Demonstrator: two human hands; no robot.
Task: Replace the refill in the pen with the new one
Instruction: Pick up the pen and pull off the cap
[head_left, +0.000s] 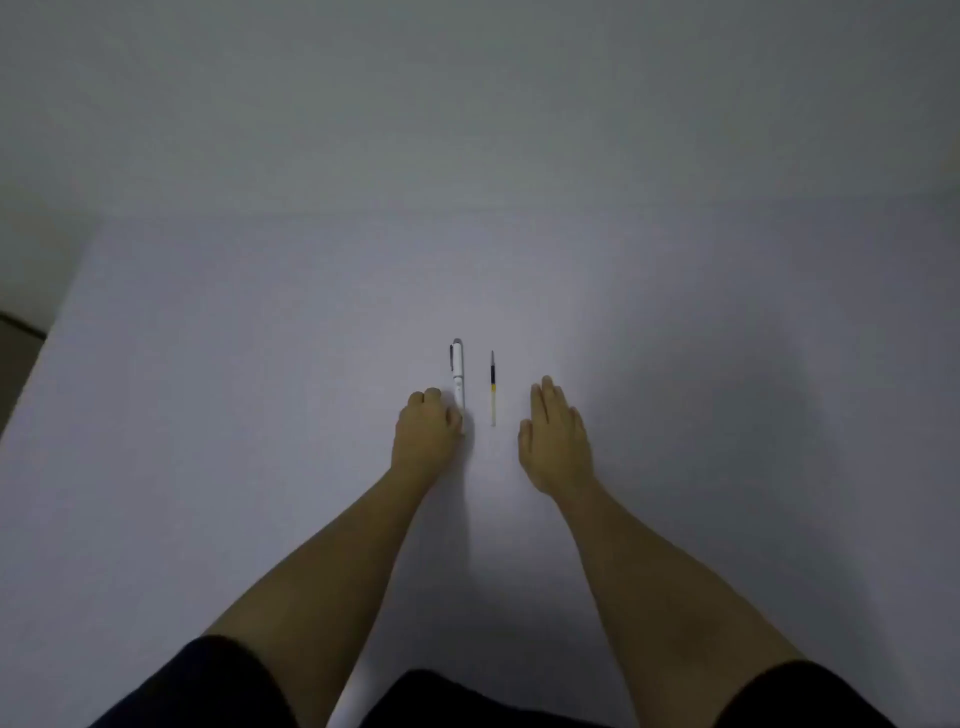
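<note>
- The white table (260, 415) holds everything.
- The right hand (556, 441) lies flat and open, just right of the refill.
- The left hand (427, 431) is curled, touching the pen's near end.
- The white pen (457, 370) lies just left of the refill (493, 387).

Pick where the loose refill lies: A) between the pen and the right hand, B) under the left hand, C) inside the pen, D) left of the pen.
A: the refill lies bare on the table, right of the white pen, short of the right hand.
</note>
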